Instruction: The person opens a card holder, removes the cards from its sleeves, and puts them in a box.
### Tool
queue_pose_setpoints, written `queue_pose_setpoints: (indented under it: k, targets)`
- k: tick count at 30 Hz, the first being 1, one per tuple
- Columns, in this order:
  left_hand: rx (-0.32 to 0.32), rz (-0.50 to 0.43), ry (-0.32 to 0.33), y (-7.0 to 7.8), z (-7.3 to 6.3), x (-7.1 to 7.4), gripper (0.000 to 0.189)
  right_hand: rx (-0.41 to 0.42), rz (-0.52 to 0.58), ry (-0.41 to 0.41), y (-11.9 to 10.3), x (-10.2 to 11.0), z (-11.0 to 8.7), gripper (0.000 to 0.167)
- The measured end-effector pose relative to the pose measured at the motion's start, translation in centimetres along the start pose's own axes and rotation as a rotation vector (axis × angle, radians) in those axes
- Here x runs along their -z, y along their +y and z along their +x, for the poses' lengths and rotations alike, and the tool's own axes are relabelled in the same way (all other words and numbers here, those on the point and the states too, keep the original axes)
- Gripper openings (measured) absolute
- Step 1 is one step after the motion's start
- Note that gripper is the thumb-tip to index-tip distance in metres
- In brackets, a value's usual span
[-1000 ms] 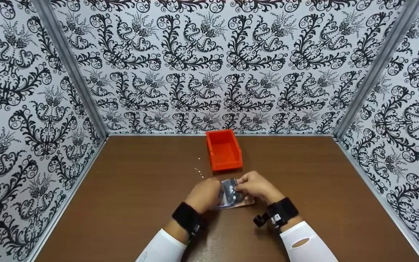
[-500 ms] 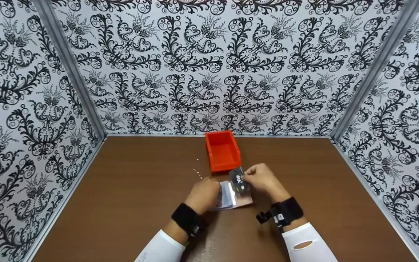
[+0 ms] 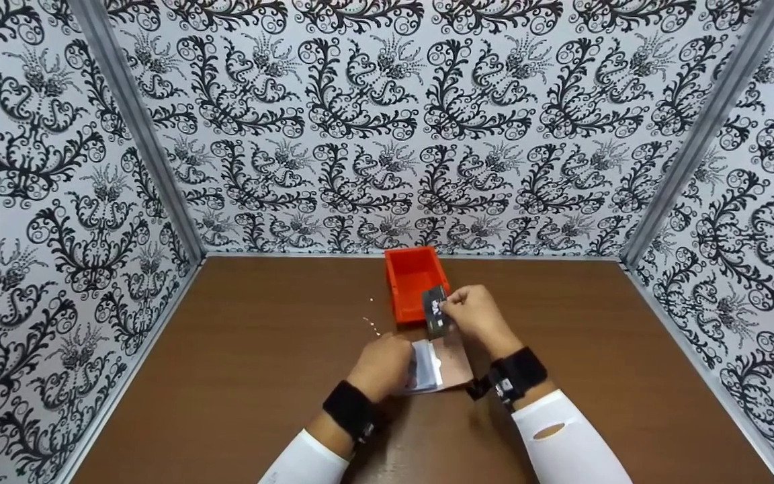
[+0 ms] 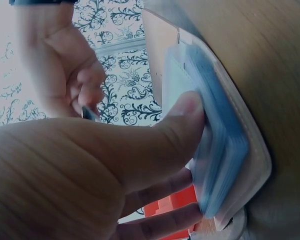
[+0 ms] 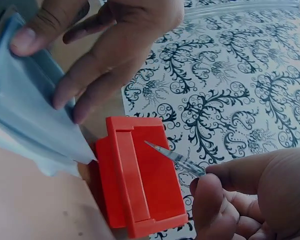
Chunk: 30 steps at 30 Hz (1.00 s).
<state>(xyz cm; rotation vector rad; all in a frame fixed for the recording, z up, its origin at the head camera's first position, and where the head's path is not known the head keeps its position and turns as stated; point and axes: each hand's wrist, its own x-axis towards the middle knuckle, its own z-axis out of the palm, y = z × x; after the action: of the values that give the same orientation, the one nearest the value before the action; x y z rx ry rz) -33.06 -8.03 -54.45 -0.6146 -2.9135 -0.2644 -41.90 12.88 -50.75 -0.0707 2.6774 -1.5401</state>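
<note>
A pinkish-tan card holder (image 3: 454, 361) lies opened out on the brown table. Its clear bluish plastic sleeves (image 4: 222, 135) stand up from the cover. My left hand (image 3: 381, 366) holds these sleeves, thumb on their near face and other fingers at their edge. Up and to the right, my right hand (image 3: 480, 314) pinches a dark card (image 3: 435, 312) with pale print between thumb and forefinger. Seen from the head, the card overlaps the front of an orange-red bin (image 3: 394, 292). The right wrist view shows the card (image 5: 176, 159) nearly edge-on, pointing away from the fingertips.
The bin stands just beyond the card holder, near the back wall (image 3: 306, 188) with its black scroll pattern. Small white specks (image 3: 375, 328) lie on the table (image 3: 279, 336) left of the bin. Patterned side walls close off both sides.
My right hand has drawn the dark card up and away from the card holder toward the bin, uncovering the sleeves and tan cover. My left hand stays at the card holder.
</note>
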Motion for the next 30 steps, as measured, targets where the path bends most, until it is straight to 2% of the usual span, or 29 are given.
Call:
queue_pose_setpoints:
  k: [5,7,12,17,23,30]
  targets:
    - [-0.006,-0.010,0.008,0.0,0.0,0.0,0.027,-0.045,0.030,-0.033,-1.4,-0.4,1.6,0.009]
    - [0.002,-0.004,0.011,0.0,0.0,-0.1,0.027,-0.030,0.010,-0.034,-2.0,-0.7,2.2,0.008]
    - [0.023,0.018,0.006,0.0,0.1,-0.2,0.024,0.019,-0.125,-0.040,-3.7,-1.2,3.7,0.012]
    - [0.033,0.001,-0.011,0.0,0.1,-0.1,0.021,0.008,-0.219,-0.067,-4.8,-1.7,5.3,0.014]
    - [0.027,0.000,-0.021,0.0,0.3,0.0,0.020,-0.043,-0.245,-0.106,-5.0,-2.7,7.4,0.011]
    - [0.027,0.011,-0.024,-0.1,0.3,-0.1,0.020,-0.012,-0.302,-0.117,-4.7,-3.9,8.6,0.020]
